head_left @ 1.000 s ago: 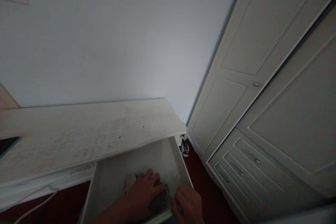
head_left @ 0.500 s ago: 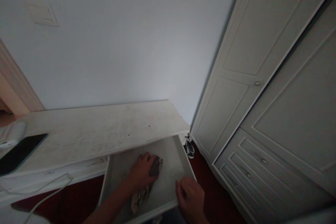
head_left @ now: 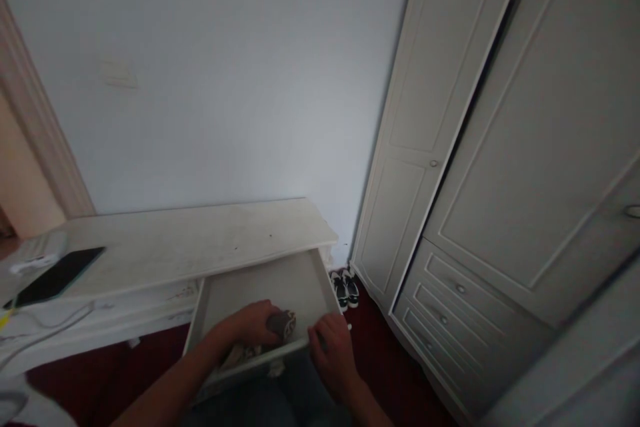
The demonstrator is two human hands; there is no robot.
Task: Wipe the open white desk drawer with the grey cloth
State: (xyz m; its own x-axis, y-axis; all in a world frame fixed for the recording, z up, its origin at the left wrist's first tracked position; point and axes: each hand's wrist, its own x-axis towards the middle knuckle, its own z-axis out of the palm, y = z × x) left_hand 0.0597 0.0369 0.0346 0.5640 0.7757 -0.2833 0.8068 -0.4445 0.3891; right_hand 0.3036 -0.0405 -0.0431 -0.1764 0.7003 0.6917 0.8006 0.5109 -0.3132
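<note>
A white drawer is pulled out from the white desk. My left hand is inside it, fingers closed around a rolled grey-brown cloth with a light pattern at its end. The palm hides part of the roll. Paler patterned fabric lies under that wrist, behind the drawer front. At the drawer's front right corner, my right hand has its fingers curled over the edge.
On the desk's left lie a dark flat tablet-like device and a white box-shaped object. A cable hangs before the desk front. Black-and-white shoes stand on the red floor, beside a tall white wardrobe.
The camera view has turned to the right. My left hand, with the cloth roll, is closer to the drawer front. My right hand remains by the front right corner.
</note>
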